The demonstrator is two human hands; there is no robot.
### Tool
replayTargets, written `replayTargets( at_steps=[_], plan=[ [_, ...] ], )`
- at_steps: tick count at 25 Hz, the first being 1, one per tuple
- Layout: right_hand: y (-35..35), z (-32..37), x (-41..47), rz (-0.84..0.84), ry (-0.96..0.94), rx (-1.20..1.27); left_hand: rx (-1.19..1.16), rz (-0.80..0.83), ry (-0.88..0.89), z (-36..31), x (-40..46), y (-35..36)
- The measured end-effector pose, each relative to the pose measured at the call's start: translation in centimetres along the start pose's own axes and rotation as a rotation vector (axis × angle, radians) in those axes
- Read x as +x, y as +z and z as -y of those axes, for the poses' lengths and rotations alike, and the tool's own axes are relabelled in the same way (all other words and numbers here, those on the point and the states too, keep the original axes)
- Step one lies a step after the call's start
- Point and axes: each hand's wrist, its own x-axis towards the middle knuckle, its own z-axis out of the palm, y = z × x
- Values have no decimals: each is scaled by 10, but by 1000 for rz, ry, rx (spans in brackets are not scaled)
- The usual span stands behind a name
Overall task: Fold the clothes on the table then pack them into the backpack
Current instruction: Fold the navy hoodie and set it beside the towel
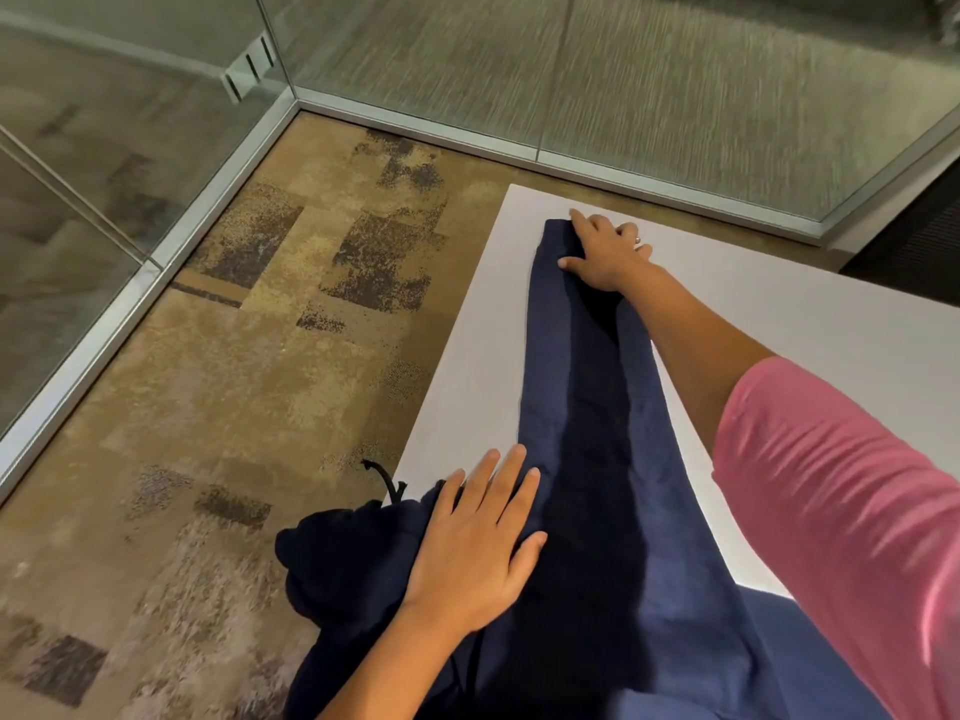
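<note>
Navy trousers (587, 418) are laid lengthwise along the white table (779, 314), waist overhanging its near left edge; bare surface lies right. Left hand (478, 537) is pressed flat near the waist; right hand (605, 252), fingers spread, is rested on the far cuff.

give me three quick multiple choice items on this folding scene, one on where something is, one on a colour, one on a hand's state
1. Where does the waistband end of the navy trousers lie?
A. in the middle of the table
B. hanging over the white table's near left edge
C. on the carpet

2. What colour is the sleeve?
A. pink
B. green
C. white

3. How is the left hand?
A. curled round the drawstring
B. raised off the cloth
C. flat on the trousers, fingers straight

Answers:
1 B, the bunched cloth and black drawstring overhang that edge.
2 A, the sleeve is plainly pink.
3 C, the palm lies spread on the fabric.
</note>
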Motion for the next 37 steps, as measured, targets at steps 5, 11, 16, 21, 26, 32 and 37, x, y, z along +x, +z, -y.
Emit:
replayTargets(
  at_steps=[5, 11, 16, 21, 26, 32, 37],
  plan=[
    [-15, 4, -8, -35, 101, -154, -14, -6, 1, -1, 0, -1],
    [-42, -3, -62, -165, -31, 130, -4, -13, 12, -1, -1, -4],
    [-75, -19, -133, -256, -121, 183, 12, 42, 3, -1, -2, -9],
    [-100, -40, -225, -351, -218, 227, -44, 147, 8, 0, -9, -18],
    [-119, -55, -327, -492, -381, 141, -380, 204, -235, -27, -29, -29],
    [-182, -73, -430, -675, -405, 309, -786, 102, -494, -57, -58, -54],
    [-231, -111, -497, -698, -283, 604, -837, 385, -310, -60, -83, -71]
  ],
)
